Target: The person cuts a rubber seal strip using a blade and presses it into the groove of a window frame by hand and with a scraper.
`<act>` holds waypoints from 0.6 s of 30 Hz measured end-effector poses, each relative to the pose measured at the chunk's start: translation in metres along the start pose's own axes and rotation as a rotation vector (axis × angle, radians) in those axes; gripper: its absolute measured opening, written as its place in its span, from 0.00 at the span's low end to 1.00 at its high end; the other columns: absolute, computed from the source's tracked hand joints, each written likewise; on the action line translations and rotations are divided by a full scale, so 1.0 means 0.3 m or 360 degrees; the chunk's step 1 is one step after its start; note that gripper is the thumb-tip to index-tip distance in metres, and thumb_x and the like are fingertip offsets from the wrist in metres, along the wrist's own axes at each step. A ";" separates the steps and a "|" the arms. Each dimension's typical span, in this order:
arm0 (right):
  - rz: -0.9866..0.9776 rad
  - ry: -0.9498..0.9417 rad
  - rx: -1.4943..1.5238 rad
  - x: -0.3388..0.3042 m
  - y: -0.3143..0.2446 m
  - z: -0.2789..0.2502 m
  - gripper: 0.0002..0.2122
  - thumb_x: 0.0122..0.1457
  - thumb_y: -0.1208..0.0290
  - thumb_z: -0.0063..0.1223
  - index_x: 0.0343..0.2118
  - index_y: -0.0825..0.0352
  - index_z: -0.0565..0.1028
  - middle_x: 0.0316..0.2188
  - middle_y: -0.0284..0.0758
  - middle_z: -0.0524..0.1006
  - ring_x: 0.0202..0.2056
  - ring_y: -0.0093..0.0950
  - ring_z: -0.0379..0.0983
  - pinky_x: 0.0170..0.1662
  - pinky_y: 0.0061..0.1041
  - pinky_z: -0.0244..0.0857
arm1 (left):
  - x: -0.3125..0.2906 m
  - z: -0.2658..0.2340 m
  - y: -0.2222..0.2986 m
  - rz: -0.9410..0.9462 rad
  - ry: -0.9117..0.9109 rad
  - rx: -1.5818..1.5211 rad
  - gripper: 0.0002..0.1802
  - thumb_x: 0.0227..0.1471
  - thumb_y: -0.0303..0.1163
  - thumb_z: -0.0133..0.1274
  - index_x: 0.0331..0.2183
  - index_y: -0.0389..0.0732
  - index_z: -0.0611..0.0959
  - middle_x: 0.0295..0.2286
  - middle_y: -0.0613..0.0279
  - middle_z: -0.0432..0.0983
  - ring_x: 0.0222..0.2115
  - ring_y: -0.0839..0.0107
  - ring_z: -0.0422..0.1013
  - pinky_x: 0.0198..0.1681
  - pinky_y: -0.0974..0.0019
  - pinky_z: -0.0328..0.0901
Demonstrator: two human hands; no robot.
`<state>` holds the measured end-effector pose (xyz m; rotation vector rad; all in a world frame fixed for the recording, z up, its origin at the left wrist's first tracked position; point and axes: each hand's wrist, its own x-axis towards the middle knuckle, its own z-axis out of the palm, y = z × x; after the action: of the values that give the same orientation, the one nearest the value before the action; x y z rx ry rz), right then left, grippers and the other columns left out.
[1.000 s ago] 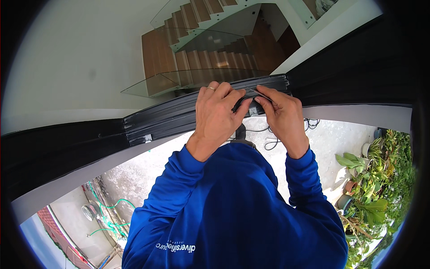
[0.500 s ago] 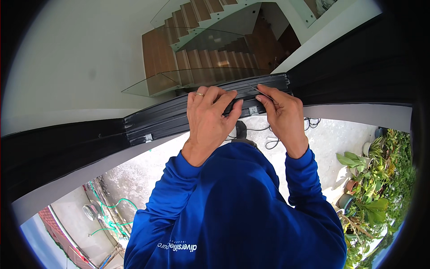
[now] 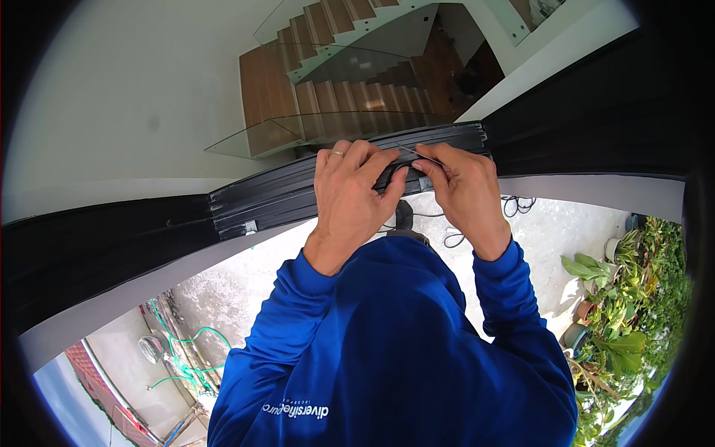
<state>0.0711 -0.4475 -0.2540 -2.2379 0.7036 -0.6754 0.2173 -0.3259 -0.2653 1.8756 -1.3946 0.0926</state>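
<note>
A black frame with several long parallel grooves (image 3: 275, 190) runs crosswise in front of me. My left hand (image 3: 348, 201), with a ring on one finger, rests over it with bent fingers. Thumb and forefinger close round a dark, curved strip (image 3: 386, 177) at the grooves; much of it is hidden. To its right, my right hand (image 3: 471, 195) pinches a thin, straight metal tool (image 3: 407, 150) between thumb and fingers. The tool's slim end points left over the grooves, close to the left fingertips. Its other end is hidden by the right hand.
Small metal pieces (image 3: 250, 226) sit along the frame's near edge. Beyond it are a glass railing (image 3: 231, 141) and wooden stairs (image 3: 331, 97). Below, a black cable (image 3: 517, 206) lies on the pale floor, with potted plants (image 3: 618, 343) at right and a green hose (image 3: 195, 339) at left.
My right hand has moved slightly left with the metal tool, bringing it nearer the left hand. The left hand has hardly moved.
</note>
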 end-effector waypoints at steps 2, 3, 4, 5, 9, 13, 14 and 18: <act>0.0001 -0.0004 0.0003 0.004 -0.002 -0.002 0.08 0.59 0.73 0.67 0.38 0.70 0.84 0.31 0.45 0.85 0.31 0.46 0.82 0.35 0.38 0.74 | -0.003 0.007 -0.011 0.0017 0.0008 0.0005 0.12 0.46 0.32 0.71 0.36 0.43 0.91 0.28 0.67 0.78 0.31 0.63 0.71 0.38 0.59 0.60; 0.0001 -0.0008 -0.0001 0.006 -0.003 -0.005 0.08 0.59 0.73 0.66 0.38 0.70 0.84 0.31 0.45 0.84 0.31 0.46 0.82 0.35 0.39 0.74 | -0.003 0.010 -0.013 0.0034 0.0019 0.0003 0.12 0.46 0.31 0.71 0.36 0.43 0.91 0.28 0.67 0.77 0.31 0.63 0.71 0.37 0.59 0.60; 0.0003 -0.0008 -0.0002 0.006 -0.001 -0.008 0.08 0.59 0.73 0.66 0.38 0.70 0.84 0.31 0.45 0.84 0.31 0.46 0.82 0.35 0.39 0.74 | -0.004 0.009 -0.012 0.0034 0.0017 0.0000 0.12 0.46 0.31 0.71 0.36 0.43 0.91 0.28 0.67 0.77 0.31 0.63 0.71 0.37 0.59 0.60; -0.0023 -0.0024 -0.0009 0.005 0.001 -0.011 0.08 0.59 0.73 0.66 0.38 0.71 0.84 0.31 0.45 0.84 0.32 0.47 0.82 0.35 0.39 0.74 | -0.004 0.008 -0.011 0.0025 -0.0006 0.0012 0.12 0.46 0.31 0.71 0.36 0.42 0.91 0.27 0.67 0.77 0.31 0.63 0.70 0.37 0.59 0.59; -0.0094 -0.0091 0.0023 0.018 0.018 -0.024 0.09 0.60 0.79 0.67 0.43 0.71 0.84 0.30 0.46 0.83 0.22 0.30 0.75 0.28 0.27 0.68 | 0.000 0.002 -0.010 0.0002 -0.0039 0.0026 0.11 0.46 0.31 0.71 0.36 0.42 0.91 0.27 0.67 0.76 0.31 0.62 0.69 0.36 0.58 0.59; -0.0026 -0.0099 -0.0019 0.016 0.003 -0.030 0.07 0.59 0.75 0.66 0.39 0.71 0.84 0.32 0.46 0.84 0.32 0.48 0.82 0.36 0.39 0.74 | -0.003 0.004 -0.006 -0.0003 -0.0003 0.0033 0.11 0.46 0.32 0.71 0.36 0.43 0.91 0.27 0.67 0.76 0.31 0.62 0.69 0.36 0.58 0.59; 0.0017 -0.0109 -0.0039 0.018 -0.003 -0.031 0.08 0.59 0.75 0.66 0.39 0.71 0.84 0.32 0.46 0.84 0.33 0.48 0.82 0.36 0.39 0.75 | 0.005 0.002 -0.004 -0.0011 -0.0018 0.0026 0.12 0.46 0.33 0.71 0.35 0.43 0.91 0.27 0.67 0.76 0.31 0.63 0.69 0.36 0.58 0.59; 0.0021 -0.0062 -0.0047 0.005 0.005 -0.020 0.08 0.59 0.76 0.66 0.40 0.71 0.84 0.33 0.46 0.84 0.34 0.48 0.82 0.37 0.39 0.75 | 0.003 0.011 -0.007 0.0016 0.0024 0.0038 0.12 0.46 0.34 0.72 0.34 0.43 0.90 0.27 0.68 0.76 0.31 0.64 0.70 0.35 0.58 0.59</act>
<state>0.0678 -0.4520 -0.2509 -2.2656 0.7126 -0.6168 0.2180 -0.3284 -0.2684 1.8839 -1.3982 0.1283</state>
